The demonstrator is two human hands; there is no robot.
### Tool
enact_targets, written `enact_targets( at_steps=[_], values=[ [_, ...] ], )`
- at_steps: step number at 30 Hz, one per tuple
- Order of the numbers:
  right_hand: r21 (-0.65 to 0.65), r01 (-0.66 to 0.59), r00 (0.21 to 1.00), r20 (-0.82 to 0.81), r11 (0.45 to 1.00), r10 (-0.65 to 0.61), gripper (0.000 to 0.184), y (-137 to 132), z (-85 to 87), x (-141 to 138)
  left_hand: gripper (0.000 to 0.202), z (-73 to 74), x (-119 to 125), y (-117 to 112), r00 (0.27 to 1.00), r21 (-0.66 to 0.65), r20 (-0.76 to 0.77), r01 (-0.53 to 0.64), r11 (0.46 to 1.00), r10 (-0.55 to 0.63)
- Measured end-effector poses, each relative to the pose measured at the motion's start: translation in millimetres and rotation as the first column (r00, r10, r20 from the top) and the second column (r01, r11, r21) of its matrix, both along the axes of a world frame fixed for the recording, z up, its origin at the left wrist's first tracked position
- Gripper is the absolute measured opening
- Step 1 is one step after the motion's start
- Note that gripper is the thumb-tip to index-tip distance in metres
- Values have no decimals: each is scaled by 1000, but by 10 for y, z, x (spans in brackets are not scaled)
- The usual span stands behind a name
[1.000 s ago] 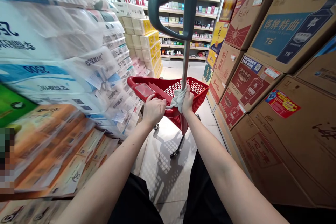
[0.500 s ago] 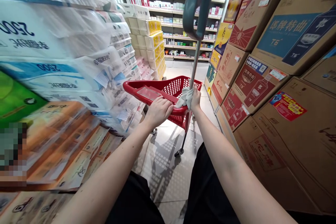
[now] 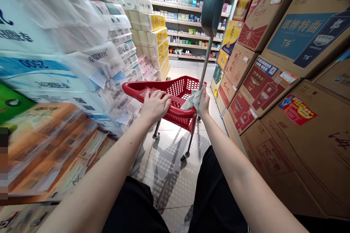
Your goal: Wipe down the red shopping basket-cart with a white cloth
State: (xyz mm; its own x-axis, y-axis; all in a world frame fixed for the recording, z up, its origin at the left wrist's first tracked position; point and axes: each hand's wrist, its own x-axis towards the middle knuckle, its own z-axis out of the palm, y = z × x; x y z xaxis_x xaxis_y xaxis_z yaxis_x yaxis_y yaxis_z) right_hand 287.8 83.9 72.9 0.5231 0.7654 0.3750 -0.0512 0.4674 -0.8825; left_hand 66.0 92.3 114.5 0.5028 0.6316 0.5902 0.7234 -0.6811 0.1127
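Observation:
A red plastic shopping cart (image 3: 131, 90) with perforated basket walls is in front of me. My left hand (image 3: 156, 105) lies over its near handle rim, fingers curled onto it. At the cart's right corner my right hand (image 3: 203, 102) is closed round a metal pole (image 3: 206, 60), which leans up to the right. A thick dark grey loop-shaped grip (image 3: 214, 5) tops the pole; its upper end is cut off by the frame. Against the pole and the cart rim, beside my right fingers, a whitish cloth (image 3: 193, 100) is bunched. The pole's lower end is hard to make out.
Stacked tissue packs (image 3: 90, 69) line the left side, with orange packs (image 3: 54, 145) nearer me. Liquor cartons (image 3: 287, 116) form a wall on the right. Shelves of small boxes and bottles (image 3: 188, 25) cross the aisle's far end. The tiled floor (image 3: 175, 174) runs between.
My left hand and the cart's left end have shifted left and slightly nearer. The pole's top has swung right and its grip turned edge-on. Both hands keep their hold.

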Motion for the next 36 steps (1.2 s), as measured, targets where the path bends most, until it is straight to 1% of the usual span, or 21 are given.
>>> enact_targets(
  at_steps=[1,3,7,10,12,14,15,16,18,20,21,23,24,25,27,29,31,32,33,34,36],
  values=[
    [51,57,997,57,997,-60,49,-69,-55,-18,38,1,18,-16,1000,-3,11,-2,1000,2],
    [79,163,976,135,983,-173,43,-211,-172,-52,38,0,45,-46,1000,-14,29,-2,1000,3],
    [57,259,933,242,964,-265,37,-421,-342,-110,40,-3,58,-85,999,-3,1,-36,999,36],
    [38,376,862,353,926,-364,35,-527,-386,-164,42,-2,53,-99,996,22,-53,-69,997,70],
    [52,451,800,418,891,-430,36,-598,-389,-206,42,-3,53,-102,994,34,-69,-78,996,81],
    [73,499,735,492,864,-466,37,-674,-371,-247,42,-7,59,-100,994,43,-69,-76,996,79],
    [87,504,705,534,859,-467,38,-710,-350,-270,43,-10,65,-97,995,47,-66,-75,996,78],
    [105,492,676,579,864,-456,38,-743,-319,-295,43,-14,74,-95,995,50,-63,-74,996,77],
    [137,430,615,679,892,-401,38,-794,-228,-355,43,-19,101,-94,995,52,-59,-78,996,81],
    [133,359,528,787,924,-319,38,-821,-102,-425,43,-21,139,-99,994,46,-54,-92,995,95],
    [110,368,467,837,923,-286,38,-824,-29,-456,42,-21,160,-104,993,41,-51,-100,994,102],
    [31,454,366,905,890,-219,42,-805,128,-492,43,-17,200,-114,993,31,-48,-111,993,112],
    [-20,493,331,929,870,-166,44,-780,209,-492,43,-15,217,-118,992,27,-48,-113,993,114],
    [-77,514,307,947,854,-99,45,-745,291,-479,43,-11,232,-121,992,25,-50,-113,993,114],
    [-204,507,282,957,837,62,48,-647,444,-423,44,-5,251,-125,992,25,-55,-108,994,109],
    [-325,473,284,936,819,208,48,-533,567,-358,45,-1,261,-130,993,27,-55,-104,994,105],
    [-424,471,306,901,773,308,47,-455,633,-325,45,-1,268,-139,993,30,-50,-108,994,110],
    [-441,478,308,894,759,325,47,-445,638,-329,45,-2,271,-144,992,32,-48,-114,993,115],
    [-429,487,301,900,761,315,48,-460,621,-349,45,-4,273,-148,992,35,-47,-120,992,121],
    [-385,496,278,920,778,277,50,-499,584,-381,45,-7,274,-151,991,37,-47,-126,991,127],
    [-206,506,201,973,838,118,54,-627,460,-465,44,-15,272,-150,990,37,-47,-134,990,136]
  ],
)
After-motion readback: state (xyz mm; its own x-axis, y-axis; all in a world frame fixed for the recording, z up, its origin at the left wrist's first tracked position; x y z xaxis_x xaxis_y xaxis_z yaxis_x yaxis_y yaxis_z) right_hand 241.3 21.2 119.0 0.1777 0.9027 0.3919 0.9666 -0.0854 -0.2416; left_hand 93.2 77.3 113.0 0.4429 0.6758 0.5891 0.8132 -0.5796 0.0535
